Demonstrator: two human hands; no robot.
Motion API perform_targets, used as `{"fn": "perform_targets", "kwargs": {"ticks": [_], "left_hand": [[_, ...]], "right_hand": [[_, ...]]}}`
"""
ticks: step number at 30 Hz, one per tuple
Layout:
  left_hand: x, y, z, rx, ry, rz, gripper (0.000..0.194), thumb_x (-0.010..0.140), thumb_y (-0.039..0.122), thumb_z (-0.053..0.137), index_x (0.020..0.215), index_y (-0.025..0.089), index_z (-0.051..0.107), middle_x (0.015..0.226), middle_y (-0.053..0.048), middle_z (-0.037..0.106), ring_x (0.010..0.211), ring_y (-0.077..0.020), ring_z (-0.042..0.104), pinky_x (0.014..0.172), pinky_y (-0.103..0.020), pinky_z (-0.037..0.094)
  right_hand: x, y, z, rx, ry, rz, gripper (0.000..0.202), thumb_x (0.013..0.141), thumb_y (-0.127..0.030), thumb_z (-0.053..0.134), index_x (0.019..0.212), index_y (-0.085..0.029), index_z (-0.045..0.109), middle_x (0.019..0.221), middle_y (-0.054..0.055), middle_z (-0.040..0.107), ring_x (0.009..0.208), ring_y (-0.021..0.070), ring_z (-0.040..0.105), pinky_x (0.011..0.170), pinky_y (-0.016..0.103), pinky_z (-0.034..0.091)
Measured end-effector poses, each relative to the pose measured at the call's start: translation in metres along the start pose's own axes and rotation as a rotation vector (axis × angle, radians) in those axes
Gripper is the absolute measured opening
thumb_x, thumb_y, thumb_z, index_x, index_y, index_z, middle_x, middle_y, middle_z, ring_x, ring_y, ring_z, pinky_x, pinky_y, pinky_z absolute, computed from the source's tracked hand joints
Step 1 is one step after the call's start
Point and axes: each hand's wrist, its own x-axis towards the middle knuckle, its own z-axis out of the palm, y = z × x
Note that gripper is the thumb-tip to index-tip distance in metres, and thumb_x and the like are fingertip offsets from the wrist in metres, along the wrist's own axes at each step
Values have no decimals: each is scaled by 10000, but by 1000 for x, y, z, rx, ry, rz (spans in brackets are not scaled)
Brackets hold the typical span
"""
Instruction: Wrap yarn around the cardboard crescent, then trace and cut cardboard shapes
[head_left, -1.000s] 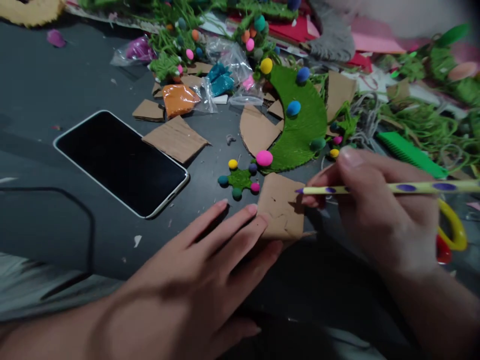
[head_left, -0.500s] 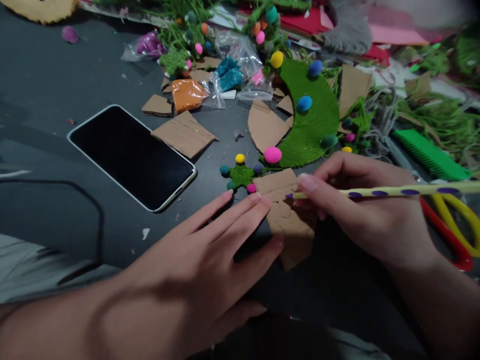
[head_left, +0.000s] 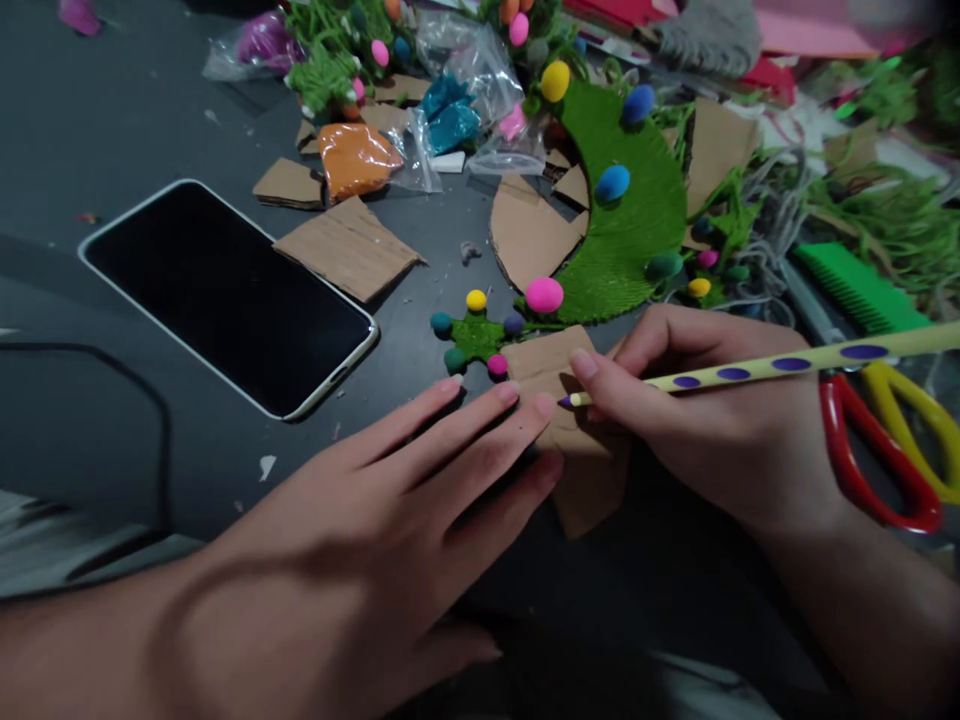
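A pencil (head_left: 739, 375), pale yellow with purple spots, is pinched in my right hand (head_left: 720, 430). Its purple tip meets the small cardboard piece (head_left: 589, 490), on which thin drawn lines show in part. My left hand (head_left: 427, 510) lies with fingers stretched, fingertips resting on the cardboard's left side. Just beyond those fingertips is a green star (head_left: 478, 338) with coloured balls on its points. Behind it a green crescent (head_left: 637, 220) carries yellow, blue, pink and dark green balls.
A phone (head_left: 225, 300) lies on the left, partly under a cardboard scrap (head_left: 349, 248). Red-and-yellow-handled scissors (head_left: 847, 480) and a green comb-like strip (head_left: 862, 288) are at the right. Farther back are an orange clay packet (head_left: 358, 160), plastic bags (head_left: 480, 75) and green yarn (head_left: 900, 210).
The pencil tip has moved slightly left and down on the cardboard, close to my left fingertips. The view has shifted a little, so the phone appears farther left and the scissors show more.
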Motion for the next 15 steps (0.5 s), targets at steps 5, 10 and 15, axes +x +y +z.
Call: {"fn": "perform_targets", "kwargs": {"ticks": [5,10,15], "left_hand": [[-4,-4,5,94,-47,39,586,1048,235,421,1627,217,332,1742,-104,234,1599,-310,260,1319,-521,213],[-6,-12,6,108,-27,100,652,1007,188,451,1641,186,297,1743,-144,209,1605,-348,228,1304,-535,264],[-4,-15,-4,81,-108,109,893,880,402,698,1646,191,292,1753,-150,164,1606,-371,212,1311,-551,257]], "right_hand": [[-1,-1,1,-32,0,-29,261,793,-253,850,622,-200,660,556,-11,649,488,114,542,429,252,360],[0,-1,2,-28,27,-63,262,841,-255,803,632,-207,653,594,11,682,511,141,588,446,274,398],[0,2,2,-14,18,-74,272,828,-234,812,616,-221,643,590,14,678,523,154,595,455,295,404]]}}
